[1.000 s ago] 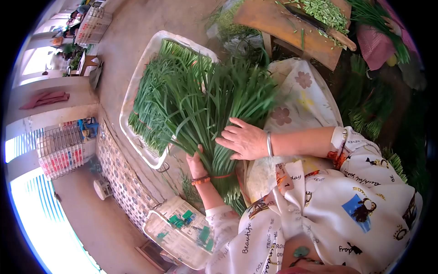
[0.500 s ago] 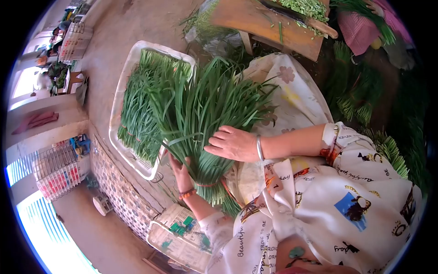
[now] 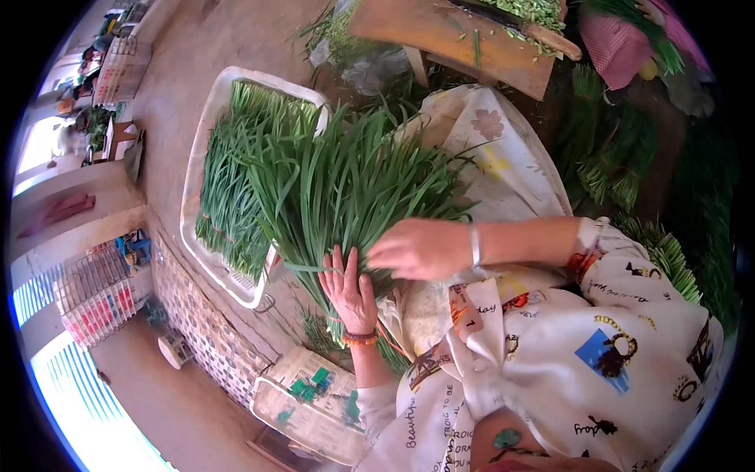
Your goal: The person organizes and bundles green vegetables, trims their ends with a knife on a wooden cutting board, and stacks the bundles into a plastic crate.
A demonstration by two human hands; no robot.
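A large bundle of garlic chives [image 3: 346, 173] lies across my lap, its leaves fanned toward the white crate [image 3: 189, 189]. Near its lower end a reddish band shows, partly covered by my wrist. My left hand [image 3: 351, 295], with an orange bead bracelet, rests on top of the stems, its fingers stretched out and lying flat. Beside it, my right hand [image 3: 425, 248], with a silver bangle, is over the bundle's right side. Motion blurs its fingers, and whether they grip any leaves cannot be made out.
More banded chives [image 3: 236, 181] fill the white crate. A wooden board [image 3: 440, 35] with a knife [image 3: 543, 35] and chopped greens stands ahead. Further bundles [image 3: 621, 161] lie on the right, near another person's pink-checked clothing [image 3: 613, 47]. A paper-lined tray [image 3: 307, 401] sits at lower left.
My left hand has come from under the bundle's left side to lie on top of the stems. My right hand has lifted slightly and shifted right, now blurred.
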